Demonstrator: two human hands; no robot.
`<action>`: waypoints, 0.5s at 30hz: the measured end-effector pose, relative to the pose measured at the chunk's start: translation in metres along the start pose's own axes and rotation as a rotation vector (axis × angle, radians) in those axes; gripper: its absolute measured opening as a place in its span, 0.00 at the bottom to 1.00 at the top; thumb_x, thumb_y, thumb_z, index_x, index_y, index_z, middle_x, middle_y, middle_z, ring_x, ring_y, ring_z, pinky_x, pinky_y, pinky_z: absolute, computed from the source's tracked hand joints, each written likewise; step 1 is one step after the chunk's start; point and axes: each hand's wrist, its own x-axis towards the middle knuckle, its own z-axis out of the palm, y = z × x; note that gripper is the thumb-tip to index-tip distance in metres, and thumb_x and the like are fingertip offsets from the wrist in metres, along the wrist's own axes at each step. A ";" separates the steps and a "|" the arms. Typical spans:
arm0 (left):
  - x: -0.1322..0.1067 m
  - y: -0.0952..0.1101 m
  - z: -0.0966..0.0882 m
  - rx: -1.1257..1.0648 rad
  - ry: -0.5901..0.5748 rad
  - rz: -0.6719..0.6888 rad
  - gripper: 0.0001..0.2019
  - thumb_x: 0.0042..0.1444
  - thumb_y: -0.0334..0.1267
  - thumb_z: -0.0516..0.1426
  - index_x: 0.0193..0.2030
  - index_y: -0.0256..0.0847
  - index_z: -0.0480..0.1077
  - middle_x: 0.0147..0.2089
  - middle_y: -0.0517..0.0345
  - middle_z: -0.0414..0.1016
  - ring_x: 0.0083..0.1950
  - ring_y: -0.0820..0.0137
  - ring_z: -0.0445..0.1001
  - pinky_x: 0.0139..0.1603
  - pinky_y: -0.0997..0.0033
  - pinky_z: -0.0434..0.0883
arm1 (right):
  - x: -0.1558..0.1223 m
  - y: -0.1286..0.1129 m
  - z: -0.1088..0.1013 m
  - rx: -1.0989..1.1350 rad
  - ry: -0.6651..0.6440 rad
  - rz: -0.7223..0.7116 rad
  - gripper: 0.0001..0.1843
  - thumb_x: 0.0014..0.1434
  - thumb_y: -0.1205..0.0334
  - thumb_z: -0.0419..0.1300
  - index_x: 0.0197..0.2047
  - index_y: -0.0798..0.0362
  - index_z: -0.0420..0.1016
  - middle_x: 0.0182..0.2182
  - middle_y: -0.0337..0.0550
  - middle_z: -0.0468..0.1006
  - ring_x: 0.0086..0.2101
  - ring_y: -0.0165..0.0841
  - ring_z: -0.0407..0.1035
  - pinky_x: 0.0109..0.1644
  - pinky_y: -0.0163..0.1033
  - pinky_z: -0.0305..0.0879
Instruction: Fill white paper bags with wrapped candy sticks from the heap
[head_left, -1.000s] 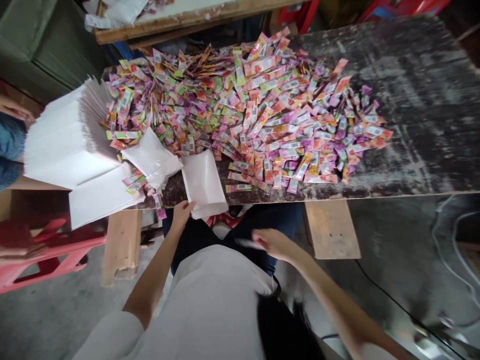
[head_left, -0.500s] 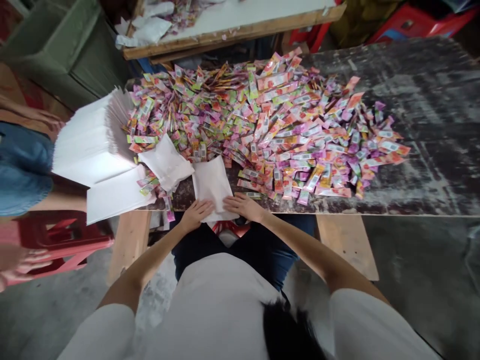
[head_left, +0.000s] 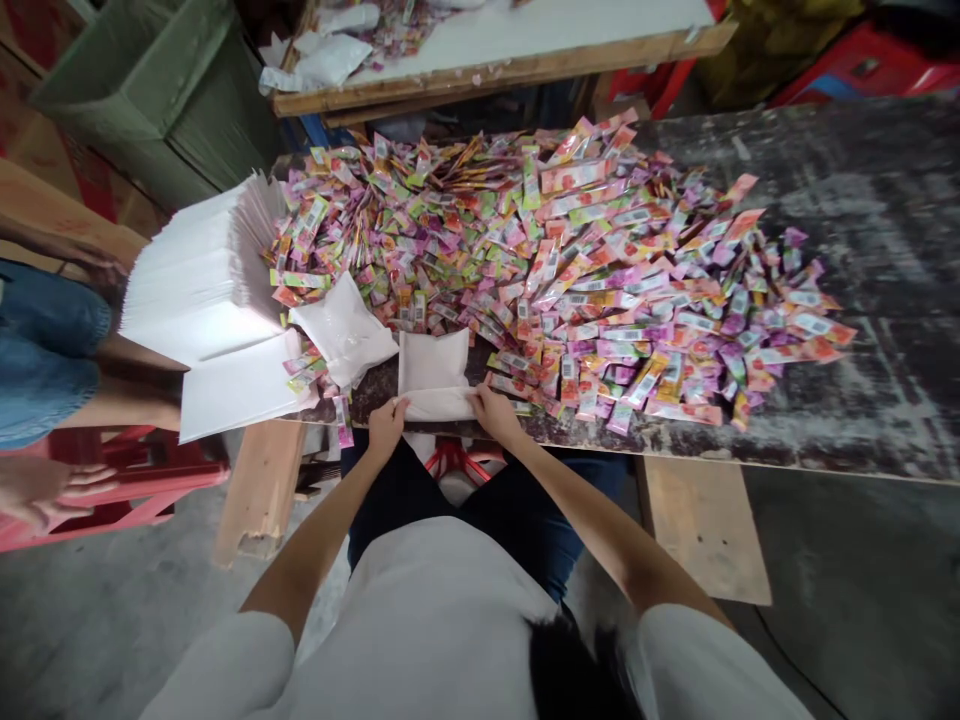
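Note:
A white paper bag lies at the near edge of the dark table, its near end folded over into a flap. At the flap's left end my left hand pinches the paper between thumb and fingers. My right hand grips the opposite end in the same way. Just left of it rests another filled white bag, tilted on some sachets. Beyond both bags spreads a big heap of colourful stick sachets. What the held bag contains is hidden.
A tall stack of white paper bags stands at the left, beside a person in blue shorts. A red plastic stool is at lower left. Behind are a green bin and a second table. The dark table extends right.
My hands went from lying flat on the bag to pinching its two sides. The near end of the bag is now folded over. The whole view has shifted slightly.

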 end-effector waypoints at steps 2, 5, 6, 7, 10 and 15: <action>0.009 0.011 0.000 -0.028 0.045 -0.112 0.16 0.61 0.49 0.54 0.40 0.38 0.75 0.33 0.52 0.78 0.36 0.65 0.76 0.42 0.67 0.69 | 0.006 -0.007 -0.001 0.056 0.022 0.057 0.10 0.65 0.58 0.52 0.39 0.54 0.69 0.29 0.46 0.77 0.31 0.37 0.72 0.35 0.36 0.58; 0.020 0.020 -0.002 -0.124 0.142 -0.228 0.20 0.51 0.46 0.63 0.47 0.36 0.71 0.39 0.50 0.78 0.40 0.65 0.75 0.44 0.67 0.69 | 0.011 -0.013 0.000 0.198 0.113 0.089 0.09 0.59 0.61 0.56 0.42 0.55 0.70 0.33 0.48 0.77 0.34 0.37 0.71 0.40 0.37 0.62; 0.024 0.023 -0.003 -0.190 0.146 -0.283 0.22 0.48 0.44 0.65 0.47 0.35 0.70 0.42 0.48 0.77 0.42 0.64 0.75 0.45 0.67 0.69 | 0.012 -0.015 0.001 0.274 0.145 0.108 0.12 0.57 0.61 0.57 0.43 0.55 0.70 0.36 0.48 0.77 0.36 0.38 0.71 0.42 0.39 0.64; 0.027 0.025 -0.005 -0.275 0.112 -0.346 0.23 0.45 0.42 0.67 0.47 0.34 0.71 0.43 0.47 0.77 0.43 0.64 0.75 0.45 0.67 0.69 | 0.014 -0.017 0.002 0.372 0.157 0.139 0.14 0.55 0.59 0.59 0.44 0.55 0.70 0.37 0.49 0.77 0.37 0.38 0.71 0.43 0.40 0.65; 0.033 0.038 -0.012 -0.535 -0.117 -0.486 0.19 0.42 0.45 0.68 0.36 0.32 0.74 0.35 0.46 0.78 0.37 0.63 0.76 0.37 0.67 0.71 | 0.018 -0.024 -0.003 0.810 0.016 0.284 0.20 0.47 0.50 0.65 0.40 0.55 0.73 0.35 0.49 0.79 0.35 0.39 0.72 0.41 0.42 0.67; 0.027 0.056 -0.046 -0.712 -0.297 -0.323 0.23 0.39 0.54 0.67 0.31 0.34 0.74 0.29 0.52 0.77 0.28 0.68 0.73 0.31 0.68 0.70 | 0.015 -0.037 -0.058 1.199 -0.223 0.263 0.27 0.36 0.48 0.72 0.36 0.57 0.75 0.28 0.44 0.79 0.26 0.33 0.71 0.31 0.37 0.66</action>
